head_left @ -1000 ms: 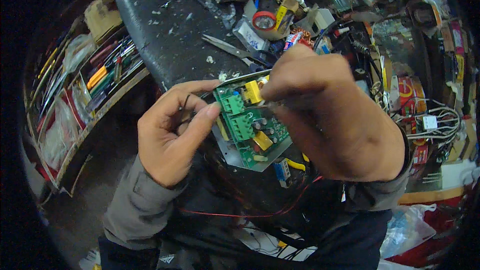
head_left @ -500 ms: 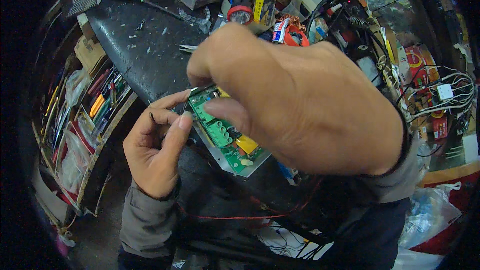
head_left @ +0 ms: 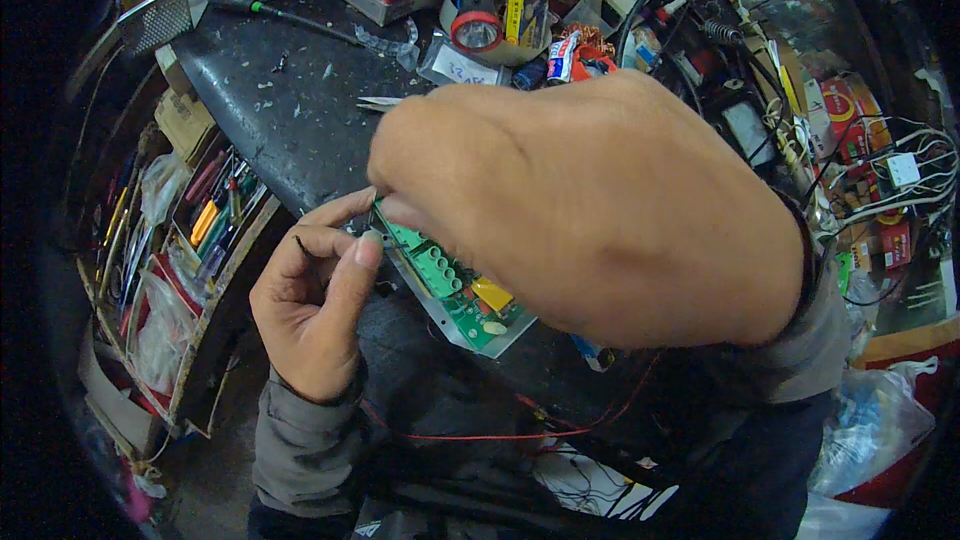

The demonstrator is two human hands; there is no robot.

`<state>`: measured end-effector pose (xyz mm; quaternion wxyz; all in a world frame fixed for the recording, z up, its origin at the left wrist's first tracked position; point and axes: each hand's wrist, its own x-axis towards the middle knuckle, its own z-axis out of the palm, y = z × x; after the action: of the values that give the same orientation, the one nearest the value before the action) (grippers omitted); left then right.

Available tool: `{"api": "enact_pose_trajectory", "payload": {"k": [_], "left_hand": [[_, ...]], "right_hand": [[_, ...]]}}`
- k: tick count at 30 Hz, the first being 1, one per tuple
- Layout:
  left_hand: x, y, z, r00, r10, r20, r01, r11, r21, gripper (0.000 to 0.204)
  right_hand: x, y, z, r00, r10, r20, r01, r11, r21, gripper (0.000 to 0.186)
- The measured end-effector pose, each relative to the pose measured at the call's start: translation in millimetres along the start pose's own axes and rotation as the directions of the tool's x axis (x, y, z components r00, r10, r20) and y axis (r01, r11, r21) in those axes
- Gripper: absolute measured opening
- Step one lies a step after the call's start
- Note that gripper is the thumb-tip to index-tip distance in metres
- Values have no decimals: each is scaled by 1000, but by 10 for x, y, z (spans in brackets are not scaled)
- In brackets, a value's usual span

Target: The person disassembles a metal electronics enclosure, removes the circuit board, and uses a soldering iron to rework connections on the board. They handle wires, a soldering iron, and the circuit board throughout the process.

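A green circuit board (head_left: 468, 318) on a pale metal plate lies tilted in front of me. It carries a row of green screw terminals (head_left: 437, 271) and a yellow block component (head_left: 491, 293). My left hand (head_left: 318, 302) is at the board's left edge, thumb and forefinger pinched together; a short, thin black wire (head_left: 302, 244) pokes out behind the fingers. Over the board's upper part arches my right hand (head_left: 560, 200), curled, with its fingertips and whatever they grip hidden beneath it. Pointed metal tips (head_left: 377, 102) show on the bench just beyond my right knuckles.
Wooden compartments (head_left: 215, 330) with screwdrivers and plastic bags stand at left. Along the dark bench's (head_left: 250, 90) back lie a red-and-black flashlight (head_left: 477, 22), a long black-handled tool (head_left: 290, 17) and mixed parts. White cables (head_left: 925, 175) tangle at right. A red wire (head_left: 490, 437) loops below.
My right hand has shifted slightly left and its thumb is now mostly tucked out of sight over the terminals. My left hand keeps its pinch. The whole view has shifted a little.
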<state>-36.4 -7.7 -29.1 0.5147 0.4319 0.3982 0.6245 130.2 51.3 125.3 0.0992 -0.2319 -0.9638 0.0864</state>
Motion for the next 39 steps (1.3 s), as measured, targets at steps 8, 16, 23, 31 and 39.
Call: {"api": "enact_pose_trajectory", "payload": {"k": [8, 16, 23, 31, 39], "left_hand": [[3, -17, 2, 1000, -9, 20, 10, 999, -40, 9], [11, -3, 24, 1000, 13, 14, -12, 1000, -24, 10], [6, -21, 9, 1000, 13, 13, -12, 999, -47, 9], [6, 1, 17, 1000, 24, 13, -24, 999, -22, 9], [-9, 33, 37, 1000, 14, -21, -14, 1000, -5, 9]], "right_hand": [[-55, 20, -8, 1000, 11, -28, -9, 997, 82, 20], [-83, 26, 5, 992, 124, -35, -122, 991, 50, 19], [-59, 35, 15, 998, 16, -59, -15, 1000, 13, 18], [-46, 19, 41, 994, 13, -107, -17, 999, -34, 19], [-80, -36, 8, 997, 77, -11, -78, 992, -101, 17]]}}
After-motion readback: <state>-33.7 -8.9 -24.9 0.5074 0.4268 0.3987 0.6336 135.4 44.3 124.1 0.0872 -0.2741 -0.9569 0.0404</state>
